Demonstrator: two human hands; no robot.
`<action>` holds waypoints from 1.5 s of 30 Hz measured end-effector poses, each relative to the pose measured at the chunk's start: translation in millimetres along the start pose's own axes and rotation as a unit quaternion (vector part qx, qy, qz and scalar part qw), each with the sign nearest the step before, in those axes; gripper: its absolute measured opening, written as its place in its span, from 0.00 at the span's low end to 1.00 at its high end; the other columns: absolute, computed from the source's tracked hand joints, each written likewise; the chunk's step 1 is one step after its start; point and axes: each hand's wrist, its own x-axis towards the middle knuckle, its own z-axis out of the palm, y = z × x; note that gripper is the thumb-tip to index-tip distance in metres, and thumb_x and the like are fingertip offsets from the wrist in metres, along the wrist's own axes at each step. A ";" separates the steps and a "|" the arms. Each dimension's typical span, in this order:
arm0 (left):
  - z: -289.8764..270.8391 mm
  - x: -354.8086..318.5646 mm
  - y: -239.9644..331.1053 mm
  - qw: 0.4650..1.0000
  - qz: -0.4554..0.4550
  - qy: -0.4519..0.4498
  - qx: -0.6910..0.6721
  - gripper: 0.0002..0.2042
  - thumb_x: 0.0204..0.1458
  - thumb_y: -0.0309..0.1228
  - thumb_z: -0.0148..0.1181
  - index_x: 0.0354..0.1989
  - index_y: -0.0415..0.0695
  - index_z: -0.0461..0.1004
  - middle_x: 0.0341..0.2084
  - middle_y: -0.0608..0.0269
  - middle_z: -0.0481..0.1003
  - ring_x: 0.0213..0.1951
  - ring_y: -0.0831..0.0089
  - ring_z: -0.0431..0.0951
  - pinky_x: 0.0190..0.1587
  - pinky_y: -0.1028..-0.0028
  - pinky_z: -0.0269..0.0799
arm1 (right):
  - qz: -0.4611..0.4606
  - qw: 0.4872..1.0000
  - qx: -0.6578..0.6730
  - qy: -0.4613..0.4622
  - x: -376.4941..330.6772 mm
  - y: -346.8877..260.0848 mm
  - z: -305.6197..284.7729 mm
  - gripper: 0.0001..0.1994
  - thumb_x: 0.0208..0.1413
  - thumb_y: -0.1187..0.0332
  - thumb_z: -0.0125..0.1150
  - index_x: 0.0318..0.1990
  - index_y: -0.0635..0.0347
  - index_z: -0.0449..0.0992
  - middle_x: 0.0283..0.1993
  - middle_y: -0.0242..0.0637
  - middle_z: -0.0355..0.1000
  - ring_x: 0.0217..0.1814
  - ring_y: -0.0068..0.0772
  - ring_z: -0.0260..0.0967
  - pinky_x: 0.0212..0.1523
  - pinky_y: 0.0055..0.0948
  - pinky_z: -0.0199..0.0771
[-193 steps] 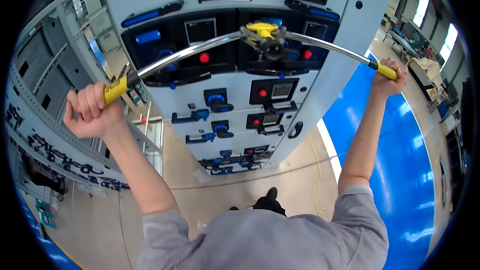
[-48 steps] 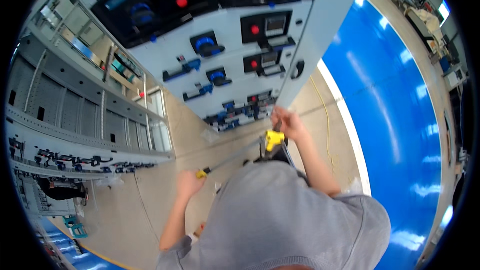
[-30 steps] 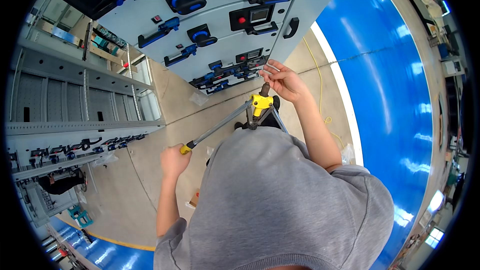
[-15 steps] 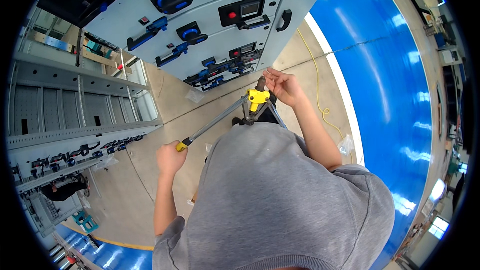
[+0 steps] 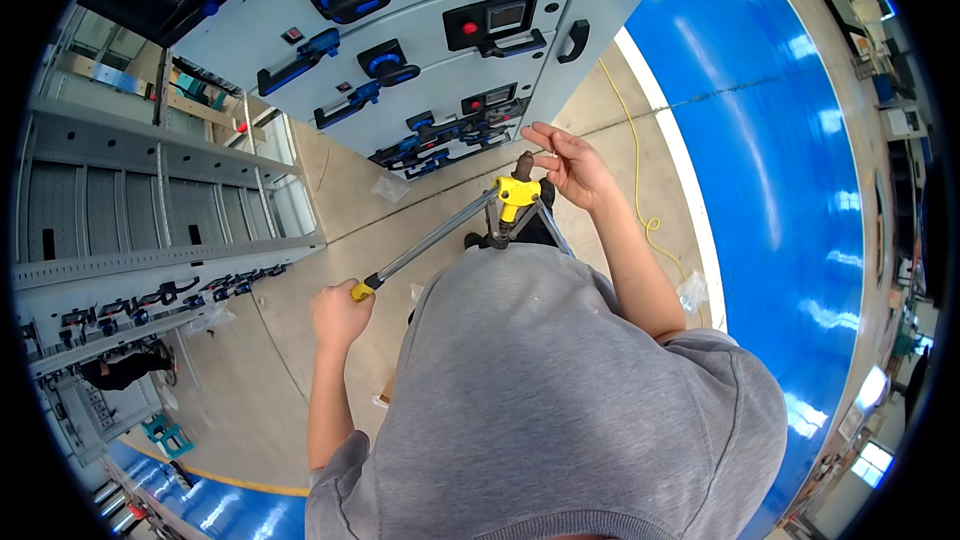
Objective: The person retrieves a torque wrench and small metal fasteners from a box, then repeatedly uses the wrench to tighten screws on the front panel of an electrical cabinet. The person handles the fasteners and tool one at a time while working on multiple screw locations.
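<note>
My left hand (image 5: 341, 317) is closed around the yellow grip at the end of one long lever of a hand riveter (image 5: 517, 192). The tool has a yellow head, grey metal arms and a dark nose pointing up and away from me. Its other lever runs down toward my body and is partly hidden behind my shirt. My right hand (image 5: 577, 168) is raised beside the nose, just apart from its tip. Its fingers are bent together in a pinch; a tiny thin thing seems to show among them, too small to name.
Ahead stands a grey switchgear cabinet (image 5: 420, 30) with black and blue handles. An open metal frame (image 5: 170, 190) fills the left side. A yellow cable (image 5: 637, 160) lies on the floor at right, before a blue floor strip (image 5: 770, 160). Plastic scraps (image 5: 391, 186) lie near the cabinet.
My right hand has drawn slightly away from the riveter's nose, its fingers shifting a little. My left hand and the tool have hardly moved.
</note>
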 end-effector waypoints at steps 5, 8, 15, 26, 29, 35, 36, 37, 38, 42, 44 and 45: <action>-0.3 -3.9 -4.6 1.000 -0.003 0.003 0.003 0.08 0.44 0.36 0.67 0.26 0.45 0.81 0.17 0.49 0.76 0.24 0.46 0.78 0.30 0.56 0.76 | -0.036 0.997 -0.023 -0.069 2.4 -4.5 20.8 0.26 0.75 0.56 0.44 0.73 0.62 0.56 0.69 0.50 0.67 0.50 0.44 0.82 0.52 0.33 0.84; -3.6 -5.4 -3.3 1.000 -0.004 0.002 0.007 0.08 0.44 0.36 0.67 0.25 0.45 0.81 0.17 0.49 0.76 0.24 0.47 0.78 0.30 0.56 0.75 | -0.065 0.997 -0.040 -0.010 4.0 -5.0 47.4 0.26 0.75 0.55 0.46 0.73 0.60 0.57 0.70 0.51 0.66 0.54 0.48 0.80 0.59 0.37 0.79; -5.4 -6.7 -5.4 1.000 0.000 0.010 0.007 0.08 0.44 0.36 0.67 0.25 0.45 0.80 0.17 0.50 0.76 0.24 0.47 0.78 0.31 0.56 0.75 | -0.087 0.994 -0.064 -0.036 2.7 1.9 78.3 0.24 0.74 0.56 0.47 0.67 0.64 0.62 0.61 0.49 0.75 0.58 0.47 0.78 0.57 0.36 0.77; -9.3 -7.7 -6.3 0.999 0.005 0.011 0.031 0.08 0.44 0.36 0.68 0.24 0.46 0.80 0.17 0.51 0.76 0.24 0.47 0.78 0.30 0.55 0.75 | -0.050 0.996 -0.061 -0.043 6.1 12.5 74.6 0.21 0.74 0.59 0.48 0.64 0.65 0.67 0.50 0.43 0.80 0.49 0.40 0.80 0.48 0.30 0.76; -8.7 -6.7 -7.7 0.999 0.010 0.019 0.028 0.08 0.44 0.36 0.68 0.24 0.46 0.79 0.17 0.51 0.76 0.23 0.48 0.78 0.29 0.55 0.75 | -0.038 0.996 -0.062 -0.052 8.0 11.4 71.0 0.20 0.75 0.59 0.47 0.63 0.65 0.69 0.51 0.45 0.80 0.49 0.39 0.80 0.47 0.30 0.76; -10.7 -5.4 -6.7 0.999 0.021 0.036 0.029 0.08 0.43 0.36 0.68 0.23 0.46 0.79 0.16 0.51 0.75 0.21 0.48 0.77 0.26 0.57 0.74 | -0.076 0.969 -0.232 -0.044 5.8 12.1 67.0 0.22 0.75 0.57 0.46 0.62 0.68 0.70 0.53 0.48 0.79 0.55 0.40 0.77 0.58 0.35 0.75; -11.3 -5.3 -6.3 0.999 0.018 0.035 0.029 0.08 0.43 0.36 0.68 0.23 0.46 0.79 0.16 0.51 0.75 0.21 0.48 0.77 0.27 0.57 0.74 | -0.069 0.960 -0.266 -0.047 4.7 12.1 65.8 0.23 0.75 0.56 0.46 0.63 0.68 0.69 0.54 0.49 0.78 0.57 0.40 0.77 0.59 0.35 0.74; -12.3 -5.5 -5.4 0.999 0.014 0.034 0.027 0.08 0.43 0.36 0.68 0.23 0.46 0.80 0.16 0.51 0.75 0.21 0.48 0.77 0.27 0.57 0.74 | -0.061 0.951 -0.300 -0.049 2.0 11.4 65.6 0.24 0.75 0.55 0.45 0.65 0.68 0.68 0.55 0.50 0.78 0.59 0.40 0.76 0.60 0.35 0.73; -12.5 -5.6 -4.9 0.999 0.011 0.032 0.026 0.07 0.43 0.36 0.68 0.23 0.46 0.80 0.15 0.51 0.75 0.22 0.48 0.77 0.27 0.57 0.74 | -0.052 0.940 -0.334 -0.051 -0.8 10.3 66.2 0.26 0.75 0.54 0.45 0.66 0.68 0.67 0.56 0.51 0.77 0.61 0.40 0.75 0.61 0.35 0.72; -9.6 -7.2 -7.0 0.999 0.015 0.032 0.021 0.07 0.43 0.35 0.68 0.23 0.46 0.80 0.15 0.51 0.75 0.21 0.48 0.77 0.26 0.57 0.74 | -0.026 0.930 -0.356 -0.093 -10.8 4.9 70.3 0.36 0.71 0.42 0.46 0.71 0.66 0.63 0.63 0.49 0.73 0.67 0.40 0.69 0.65 0.37 0.68; -8.9 -7.6 -6.4 0.999 0.018 0.038 0.022 0.07 0.43 0.35 0.68 0.23 0.47 0.80 0.15 0.51 0.75 0.21 0.48 0.77 0.27 0.57 0.74 | -0.014 0.937 -0.339 -0.085 -15.1 15.5 57.2 0.41 0.67 0.35 0.48 0.73 0.63 0.61 0.67 0.47 0.70 0.69 0.41 0.66 0.67 0.39 0.65; -8.7 -8.2 -5.2 0.999 0.015 0.037 0.016 0.07 0.43 0.35 0.68 0.23 0.47 0.80 0.15 0.51 0.75 0.21 0.48 0.77 0.27 0.57 0.74 | -0.005 0.950 -0.293 -0.109 -19.3 20.2 45.7 0.40 0.68 0.35 0.47 0.73 0.62 0.62 0.68 0.46 0.69 0.69 0.39 0.66 0.68 0.38 0.64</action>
